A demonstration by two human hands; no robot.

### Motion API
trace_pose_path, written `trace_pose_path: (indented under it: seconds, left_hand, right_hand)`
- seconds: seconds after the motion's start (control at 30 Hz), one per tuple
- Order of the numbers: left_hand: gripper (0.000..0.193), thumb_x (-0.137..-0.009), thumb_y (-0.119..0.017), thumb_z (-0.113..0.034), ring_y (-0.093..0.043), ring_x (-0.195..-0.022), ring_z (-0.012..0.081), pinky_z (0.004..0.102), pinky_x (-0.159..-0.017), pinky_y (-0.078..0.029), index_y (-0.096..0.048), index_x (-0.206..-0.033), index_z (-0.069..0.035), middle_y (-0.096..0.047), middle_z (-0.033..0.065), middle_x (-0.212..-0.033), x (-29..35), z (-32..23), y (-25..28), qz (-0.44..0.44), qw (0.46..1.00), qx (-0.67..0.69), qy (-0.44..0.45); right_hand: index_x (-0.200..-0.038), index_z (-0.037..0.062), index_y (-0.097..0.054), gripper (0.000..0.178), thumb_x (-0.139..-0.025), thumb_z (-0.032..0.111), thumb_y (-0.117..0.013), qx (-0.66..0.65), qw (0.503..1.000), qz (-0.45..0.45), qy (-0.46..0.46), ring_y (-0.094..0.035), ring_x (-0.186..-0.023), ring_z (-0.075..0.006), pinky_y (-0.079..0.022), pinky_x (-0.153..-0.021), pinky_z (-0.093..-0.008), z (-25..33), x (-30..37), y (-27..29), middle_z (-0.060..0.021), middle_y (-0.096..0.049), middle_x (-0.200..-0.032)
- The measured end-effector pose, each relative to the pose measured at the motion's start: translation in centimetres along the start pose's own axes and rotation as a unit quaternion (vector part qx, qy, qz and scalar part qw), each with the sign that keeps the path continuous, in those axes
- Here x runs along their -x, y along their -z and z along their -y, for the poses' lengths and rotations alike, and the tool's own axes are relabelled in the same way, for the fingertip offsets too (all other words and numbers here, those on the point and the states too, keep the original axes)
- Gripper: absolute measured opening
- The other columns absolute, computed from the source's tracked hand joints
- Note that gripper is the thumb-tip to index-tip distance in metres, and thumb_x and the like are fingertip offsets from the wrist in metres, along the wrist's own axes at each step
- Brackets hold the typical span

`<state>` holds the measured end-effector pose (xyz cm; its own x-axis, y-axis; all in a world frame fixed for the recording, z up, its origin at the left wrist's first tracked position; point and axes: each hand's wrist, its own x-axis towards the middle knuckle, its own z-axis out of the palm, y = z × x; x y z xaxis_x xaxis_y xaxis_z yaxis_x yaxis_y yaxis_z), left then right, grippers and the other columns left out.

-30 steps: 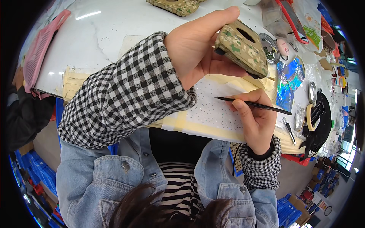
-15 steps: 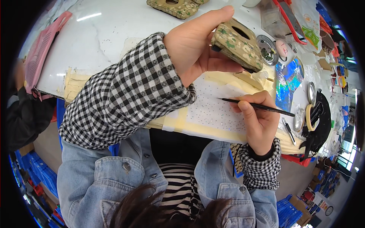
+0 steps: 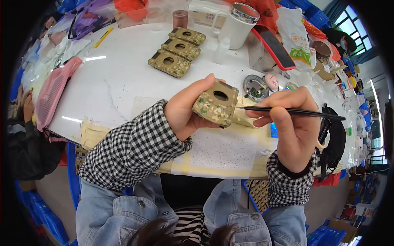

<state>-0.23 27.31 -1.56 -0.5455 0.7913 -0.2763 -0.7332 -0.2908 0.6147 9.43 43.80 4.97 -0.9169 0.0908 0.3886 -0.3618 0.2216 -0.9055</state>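
Observation:
A camouflage-patterned case (image 3: 216, 103) with a dark oval opening is held up in my left hand (image 3: 187, 104), thumb along its upper edge and fingers underneath. My right hand (image 3: 296, 123) pinches a slender black pointed tool (image 3: 295, 111); whether it is a fine brush or tweezers I cannot make out. Its tip comes close to the case's right side; contact is unclear. Below both hands lies a white sheet (image 3: 223, 153) dotted with tiny specks, bordered by yellowish tape. Three similar camouflage cases (image 3: 179, 50) stand in a slanted row further back.
Behind the hands are a white mug (image 3: 237, 26), a reddish-brown lidded cylinder (image 3: 180, 19), a red-cased phone (image 3: 273, 46) and a round metal tin (image 3: 255, 88) holding dark green bits. A pink mesh basket (image 3: 56, 92) stands left, a black bag (image 3: 334, 141) right. Another person's hand (image 3: 28, 107) shows far left.
The case has come down and left and turned to show its opening more fully. My right hand has risen, bringing the tool's tip near it. The view now takes in more of the table's far side.

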Motion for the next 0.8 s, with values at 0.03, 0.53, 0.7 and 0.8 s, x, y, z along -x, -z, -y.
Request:
trace_pose_path:
  seconds: [0.03,0.53,0.7,0.8]
  left_hand:
    - [0.044,-0.097,-0.036,-0.041,-0.059,-0.101,0.0205,0.036,-0.073,-0.053,-0.048,-0.123,-0.008,-0.058,0.0115,-0.117,0.1,-0.03,-0.03,-0.004,1.0,0.002,0.003]
    - [0.046,-0.096,-0.038,-0.042,-0.061,-0.095,0.0203,0.0355,-0.07,-0.052,-0.048,-0.123,-0.007,-0.06,0.0104,-0.112,0.17,0.3,0.17,0.017,1.0,0.001,0.025]
    - [0.047,-0.095,-0.039,-0.043,-0.061,-0.094,0.0199,0.0353,-0.07,-0.052,-0.048,-0.123,-0.007,-0.06,0.0104,-0.111,0.15,0.29,0.1,0.014,0.999,0.0,0.028]
    - [0.047,-0.095,-0.039,-0.043,-0.061,-0.094,0.0198,0.0352,-0.07,-0.052,-0.047,-0.123,-0.007,-0.06,0.0103,-0.111,0.24,0.25,0.08,0.012,1.0,0.0,0.026]
  right_hand:
    - [-0.091,-0.0021,-0.045,0.017,-0.092,0.013,-0.052,-0.003,1.0,0.026,0.006,-0.065,-0.077,-0.0206,-0.054,-0.064,-0.025,-0.26,-0.3,0.18,-0.0163,-0.059,-0.087]
    - [-0.091,-0.0029,-0.047,0.014,-0.09,0.008,-0.056,0.022,0.993,0.112,0.018,-0.064,-0.077,-0.0205,-0.055,-0.072,-0.0301,-1.14,-0.16,1.04,-0.0169,-0.057,-0.09]
    - [-0.088,-0.004,-0.055,0.008,-0.086,0.002,-0.06,-0.016,0.997,0.076,-0.018,-0.058,-0.079,-0.0122,-0.048,-0.07,-0.0231,-0.95,0.09,0.65,-0.0098,-0.057,-0.088]
    - [-0.088,-0.0041,-0.055,0.008,-0.086,0.002,-0.06,-0.012,0.997,0.077,-0.007,-0.059,-0.078,-0.0123,-0.049,-0.07,-0.0232,-1.08,0.12,0.57,-0.0096,-0.057,-0.088]
